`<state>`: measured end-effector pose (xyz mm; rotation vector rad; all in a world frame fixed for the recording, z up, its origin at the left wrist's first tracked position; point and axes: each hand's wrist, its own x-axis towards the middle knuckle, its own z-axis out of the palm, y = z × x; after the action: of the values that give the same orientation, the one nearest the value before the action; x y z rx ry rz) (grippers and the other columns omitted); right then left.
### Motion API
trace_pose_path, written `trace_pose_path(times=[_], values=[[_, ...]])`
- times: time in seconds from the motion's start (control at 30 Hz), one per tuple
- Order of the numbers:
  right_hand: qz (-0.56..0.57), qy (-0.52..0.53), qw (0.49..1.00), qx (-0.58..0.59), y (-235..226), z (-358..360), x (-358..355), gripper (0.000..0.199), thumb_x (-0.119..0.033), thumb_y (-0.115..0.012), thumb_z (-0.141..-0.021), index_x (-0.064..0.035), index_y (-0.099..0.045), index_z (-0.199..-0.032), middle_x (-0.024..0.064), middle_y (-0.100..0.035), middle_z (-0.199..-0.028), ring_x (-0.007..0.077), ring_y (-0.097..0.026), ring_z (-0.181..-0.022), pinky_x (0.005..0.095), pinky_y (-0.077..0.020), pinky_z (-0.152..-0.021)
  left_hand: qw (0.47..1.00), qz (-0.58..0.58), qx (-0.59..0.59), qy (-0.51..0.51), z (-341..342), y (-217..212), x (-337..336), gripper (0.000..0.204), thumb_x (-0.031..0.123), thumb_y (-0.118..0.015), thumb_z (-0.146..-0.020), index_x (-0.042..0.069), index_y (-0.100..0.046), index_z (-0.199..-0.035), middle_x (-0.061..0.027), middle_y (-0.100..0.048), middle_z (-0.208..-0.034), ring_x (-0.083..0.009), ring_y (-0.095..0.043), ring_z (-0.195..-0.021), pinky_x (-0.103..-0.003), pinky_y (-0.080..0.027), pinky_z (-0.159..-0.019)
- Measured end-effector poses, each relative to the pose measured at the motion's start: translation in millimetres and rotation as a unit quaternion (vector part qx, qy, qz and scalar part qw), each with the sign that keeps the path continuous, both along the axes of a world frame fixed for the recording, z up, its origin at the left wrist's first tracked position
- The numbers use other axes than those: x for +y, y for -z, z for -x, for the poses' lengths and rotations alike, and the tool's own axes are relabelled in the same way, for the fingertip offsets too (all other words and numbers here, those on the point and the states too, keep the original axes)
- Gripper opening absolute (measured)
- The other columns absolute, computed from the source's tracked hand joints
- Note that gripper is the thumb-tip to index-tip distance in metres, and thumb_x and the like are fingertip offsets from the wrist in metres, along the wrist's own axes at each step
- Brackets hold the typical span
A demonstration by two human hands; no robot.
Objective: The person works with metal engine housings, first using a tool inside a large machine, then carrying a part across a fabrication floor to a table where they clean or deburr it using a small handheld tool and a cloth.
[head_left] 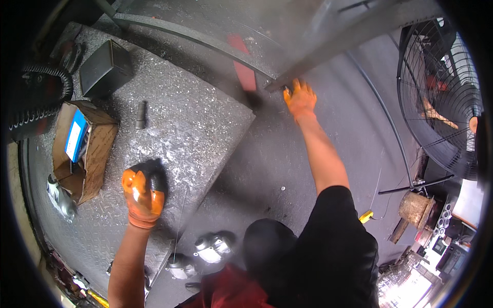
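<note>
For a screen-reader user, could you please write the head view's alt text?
The orange-gloved left hand is over a grey metal table by a brown cardboard box, the orange-gloved right hand near a grey bar.

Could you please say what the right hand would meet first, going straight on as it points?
Probably the slanting grey metal beam just ahead of the right hand; depth is unclear, so they may be touching.

The bench [190, 102] looks rough metal, the box [101, 154] matt cardboard — the gloves [139, 192] rubbery, the left glossy.
</note>
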<state>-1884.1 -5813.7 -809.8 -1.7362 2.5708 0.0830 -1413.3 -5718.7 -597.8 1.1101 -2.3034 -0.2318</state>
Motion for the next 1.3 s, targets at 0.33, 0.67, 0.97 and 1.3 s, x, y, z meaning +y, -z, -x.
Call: trace_pose_path(times=[0.33,0.67,0.97,1.3], values=[[0.007,-0.164,0.986,0.04,-9,11,16,0.039,-0.033,-0.054,-0.091,-0.0244,-0.058,-0.129,0.0066,-0.056,-0.13,0.0248,-0.049,-0.125,0.0445,-0.0405,-0.1,0.998,0.034,-0.047,0.032,-8,12,2,0.055,-0.004,-0.051,-0.08,0.0,-0.038,-0.134,-0.0216,-0.065,-0.108,-0.0358,-0.062,-0.083,-0.046,-0.047,-0.078],[0.007,-0.152,0.988,0.028,7,37,82,0.041,-0.037,-0.052,-0.094,-0.0176,-0.058,-0.129,0.0082,-0.052,-0.137,0.0255,-0.047,-0.129,0.048,-0.0326,-0.109,0.994,-0.073,-0.068,-0.042,-7,11,12,0.035,0.006,-0.05,-0.084,-0.005,-0.058,-0.116,-0.0207,-0.062,-0.115,-0.038,-0.056,-0.107,-0.044,-0.041,-0.098],[0.005,-0.142,0.978,0.153,1,49,-47,0.028,-0.014,-0.063,-0.085,-0.0121,-0.066,-0.114,0.0069,-0.068,-0.115,0.0257,-0.066,-0.104,0.0399,-0.0531,-0.085,0.993,-0.056,-0.098,-0.025,-13,14,10,0.046,0.018,-0.052,-0.084,-0.005,-0.056,-0.123,-0.0217,-0.063,-0.116,-0.0392,-0.058,-0.106,-0.045,-0.041,-0.098],[-0.155,-0.331,0.931,0.022,35,28,63,0.009,-0.02,-0.058,-0.086,-0.0148,-0.065,-0.089,0.0066,-0.07,-0.091,0.0233,-0.068,-0.089,0.0356,-0.0517,-0.07,0.998,-0.013,-0.054,-0.01,-14,14,10,0.033,0.011,-0.054,-0.086,-0.003,-0.059,-0.116,-0.0206,-0.064,-0.11,-0.0378,-0.06,-0.098,-0.045,-0.045,-0.092]])
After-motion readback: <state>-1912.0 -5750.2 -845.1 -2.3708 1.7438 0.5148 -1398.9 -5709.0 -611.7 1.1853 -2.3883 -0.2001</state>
